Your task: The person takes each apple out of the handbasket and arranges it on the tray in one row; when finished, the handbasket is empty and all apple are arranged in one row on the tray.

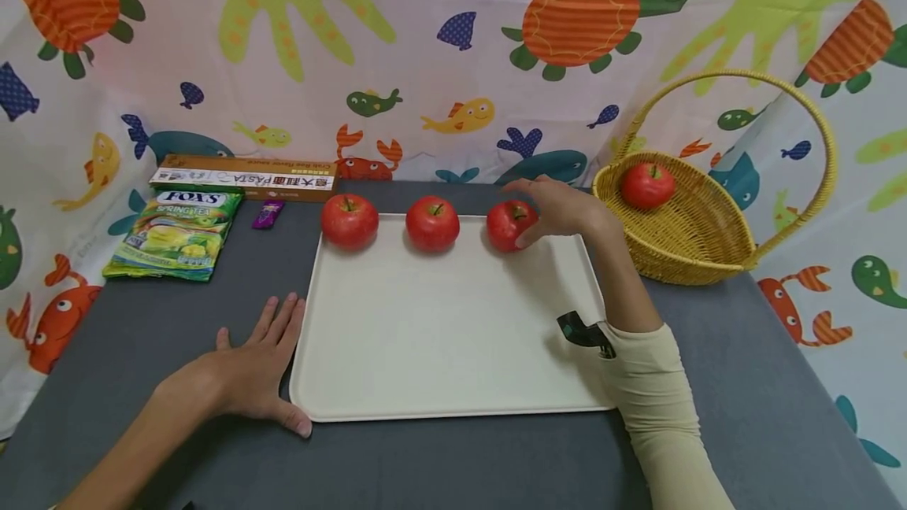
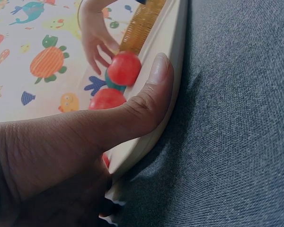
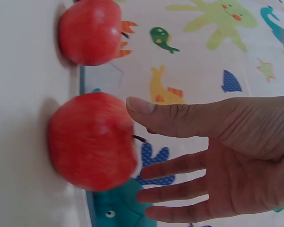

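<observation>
Three red apples stand in a row along the far edge of a white tray: a left one (image 1: 349,222), a middle one (image 1: 432,223) and a right one (image 1: 510,225). My right hand (image 1: 560,209) is at the right apple, its fingers extended past the top and its thumb tip by the near side. In the right wrist view the palm is bare and the thumb (image 3: 168,116) overlaps the apple's edge near the stem. My left hand (image 1: 244,376) rests spread at the tray's (image 1: 446,337) left edge, thumb at the near corner.
A yellow wicker basket (image 1: 687,234) with a tall handle stands at the right, holding another apple (image 1: 648,186). At the back left are a pasta box (image 1: 283,178), a green FOX'S candy bag (image 1: 177,234) and a small purple wrapped sweet (image 1: 268,214). A patterned cloth (image 1: 425,38) hangs behind.
</observation>
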A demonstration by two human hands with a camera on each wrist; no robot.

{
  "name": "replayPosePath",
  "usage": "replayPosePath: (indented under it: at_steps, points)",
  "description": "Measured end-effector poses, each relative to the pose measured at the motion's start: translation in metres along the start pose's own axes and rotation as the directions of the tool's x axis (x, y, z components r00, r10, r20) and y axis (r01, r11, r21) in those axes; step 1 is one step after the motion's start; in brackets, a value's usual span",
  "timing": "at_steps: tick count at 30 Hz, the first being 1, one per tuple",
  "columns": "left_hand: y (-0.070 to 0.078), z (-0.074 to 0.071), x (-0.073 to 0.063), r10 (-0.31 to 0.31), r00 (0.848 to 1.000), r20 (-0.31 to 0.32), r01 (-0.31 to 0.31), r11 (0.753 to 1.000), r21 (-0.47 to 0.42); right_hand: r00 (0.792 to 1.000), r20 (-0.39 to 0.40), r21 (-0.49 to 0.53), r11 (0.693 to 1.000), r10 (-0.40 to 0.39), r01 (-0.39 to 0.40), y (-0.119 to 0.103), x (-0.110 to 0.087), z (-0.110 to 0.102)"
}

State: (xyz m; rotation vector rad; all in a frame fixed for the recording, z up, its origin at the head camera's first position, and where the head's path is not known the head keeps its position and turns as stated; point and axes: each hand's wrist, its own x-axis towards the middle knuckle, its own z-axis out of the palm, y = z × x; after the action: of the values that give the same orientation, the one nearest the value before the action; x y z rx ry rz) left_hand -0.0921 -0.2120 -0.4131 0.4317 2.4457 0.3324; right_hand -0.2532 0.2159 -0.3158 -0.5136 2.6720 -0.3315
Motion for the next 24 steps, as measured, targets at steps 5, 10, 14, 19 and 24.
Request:
replayPosePath:
  at_steps: [5, 10, 14, 19, 24]
  points:
    - [0.001, 0.0, 0.001, -0.002, 1.0, 0.003, 0.002, 1.0, 0.003, 0.999, -0.036, 0.013, 0.999, 0.035, -0.034, 0.003, -0.013, -0.009]
    - [-0.002, 0.002, 0.001, -0.011, 1.0, -0.006, 0.011, 1.0, -0.001, 0.997, -0.072, 0.034, 0.999, 0.037, -0.035, 0.006, -0.027, -0.018]
    - [-0.004, 0.004, 0.0, -0.008, 1.0, -0.007, 0.008, 1.0, -0.002, 0.994, -0.096, 0.061, 0.997, 0.057, -0.052, 0.012, -0.037, -0.024]
    - [-0.001, 0.002, 0.0, -0.003, 1.0, 0.001, 0.003, 1.0, 0.005, 0.985, -0.149, 0.079, 0.994, 0.087, -0.076, 0.022, -0.053, -0.034]
    - [0.0, 0.001, 0.001, 0.003, 1.0, -0.004, -0.002, 1.0, 0.008, 0.972, -0.209, 0.098, 0.992, 0.104, -0.086, 0.035, -0.067, -0.042]
